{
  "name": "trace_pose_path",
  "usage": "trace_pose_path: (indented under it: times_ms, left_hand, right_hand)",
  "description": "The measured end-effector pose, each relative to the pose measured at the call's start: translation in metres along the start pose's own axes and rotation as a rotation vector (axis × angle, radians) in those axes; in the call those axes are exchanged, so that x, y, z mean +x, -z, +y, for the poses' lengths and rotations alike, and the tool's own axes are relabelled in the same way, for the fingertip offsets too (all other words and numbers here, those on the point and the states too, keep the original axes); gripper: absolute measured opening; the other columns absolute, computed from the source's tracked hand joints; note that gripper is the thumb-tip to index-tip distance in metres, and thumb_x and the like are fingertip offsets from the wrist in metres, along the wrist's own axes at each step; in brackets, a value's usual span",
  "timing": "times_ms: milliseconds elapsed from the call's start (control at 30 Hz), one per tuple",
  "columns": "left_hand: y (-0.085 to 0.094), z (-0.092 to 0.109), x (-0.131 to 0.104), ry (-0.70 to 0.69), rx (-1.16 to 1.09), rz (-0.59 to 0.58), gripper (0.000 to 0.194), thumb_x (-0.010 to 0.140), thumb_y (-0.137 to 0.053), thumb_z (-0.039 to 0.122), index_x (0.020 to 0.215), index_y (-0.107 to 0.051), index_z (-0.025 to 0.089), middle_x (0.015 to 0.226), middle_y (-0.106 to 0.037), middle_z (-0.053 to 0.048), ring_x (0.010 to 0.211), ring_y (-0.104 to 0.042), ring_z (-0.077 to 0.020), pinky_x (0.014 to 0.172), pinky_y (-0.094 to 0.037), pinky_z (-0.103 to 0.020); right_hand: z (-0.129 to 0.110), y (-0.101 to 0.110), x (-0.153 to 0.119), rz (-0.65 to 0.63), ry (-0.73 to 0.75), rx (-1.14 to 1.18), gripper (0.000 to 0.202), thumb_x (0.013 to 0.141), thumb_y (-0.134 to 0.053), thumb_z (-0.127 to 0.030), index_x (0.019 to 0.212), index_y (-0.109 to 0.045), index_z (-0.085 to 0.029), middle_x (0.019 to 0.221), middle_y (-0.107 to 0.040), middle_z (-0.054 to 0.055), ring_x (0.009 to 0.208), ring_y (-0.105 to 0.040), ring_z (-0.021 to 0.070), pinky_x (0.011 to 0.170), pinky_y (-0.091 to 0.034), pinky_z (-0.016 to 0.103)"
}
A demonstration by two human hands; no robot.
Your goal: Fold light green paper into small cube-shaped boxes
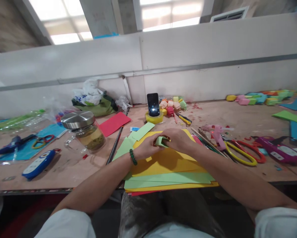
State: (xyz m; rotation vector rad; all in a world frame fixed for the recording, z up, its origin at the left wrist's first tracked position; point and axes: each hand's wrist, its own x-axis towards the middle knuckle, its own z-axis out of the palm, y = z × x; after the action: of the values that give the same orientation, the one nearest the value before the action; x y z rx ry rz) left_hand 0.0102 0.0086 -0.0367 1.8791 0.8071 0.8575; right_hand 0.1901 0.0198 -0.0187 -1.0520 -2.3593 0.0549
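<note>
The place is assessed as a craft workshop. A long, stained wooden worktop point(138, 115) is set against white panelling point(178, 49), beneath bright windows point(173, 15). Coloured paper sheets point(168, 162), a pink glue gun point(216, 134), large scissors point(247, 152) and a yellow-handled cutter point(184, 119) are noted, with small folded paper pieces point(262, 97) clustered along the back.
</note>
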Motion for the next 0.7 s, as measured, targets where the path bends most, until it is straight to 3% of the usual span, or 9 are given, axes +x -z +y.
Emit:
trace_pose_path:
  times_ms: [133, 367, 600, 700]
  left_hand:
    - [-0.002, -0.002, -0.001, 0.024, -0.024, -0.029, 0.047, 0.073, -0.067, 0.022, 0.118, -0.057, 0.013, 0.108, -0.065, -0.011, 0.095, -0.062, -0.0219, 0.086, -0.049, -0.034]
    - [-0.002, 0.007, -0.003, 0.092, 0.231, 0.021, 0.037, 0.070, -0.064, 0.018, 0.107, -0.061, 0.015, 0.098, -0.068, -0.007, 0.089, -0.062, -0.0205, 0.078, -0.050, -0.030]
    - [-0.006, 0.015, -0.007, 0.083, 0.253, 0.070, 0.055, 0.070, -0.065, 0.020, 0.122, -0.050, 0.016, 0.108, -0.067, -0.009, 0.091, -0.063, -0.0225, 0.080, -0.050, -0.034]
    - [-0.004, 0.017, -0.007, 0.060, 0.303, 0.069, 0.050, 0.069, -0.065, 0.018, 0.118, -0.053, 0.017, 0.110, -0.067, -0.009, 0.096, -0.063, -0.0238, 0.084, -0.050, -0.035]
  right_hand:
    - [-0.001, 0.005, 0.000, 0.026, -0.010, 0.018, 0.018, 0.075, -0.054, -0.010, 0.078, -0.070, -0.018, 0.072, -0.069, 0.003, 0.068, -0.060, 0.0153, 0.061, -0.039, 0.024]
    - [-0.002, 0.002, -0.001, 0.018, 0.003, 0.006, 0.015, 0.075, -0.057, -0.011, 0.079, -0.069, -0.018, 0.076, -0.070, 0.005, 0.069, -0.060, 0.0163, 0.060, -0.038, 0.025]
    - [-0.001, -0.009, 0.000, 0.016, 0.026, 0.105, 0.023, 0.072, -0.052, -0.004, 0.079, -0.068, -0.018, 0.077, -0.071, 0.005, 0.070, -0.063, 0.0166, 0.063, -0.043, 0.025]
    - [-0.001, -0.014, -0.001, 0.025, 0.024, 0.157, 0.026, 0.071, -0.053, -0.005, 0.085, -0.068, -0.020, 0.084, -0.073, 0.004, 0.076, -0.065, 0.0185, 0.067, -0.047, 0.027]
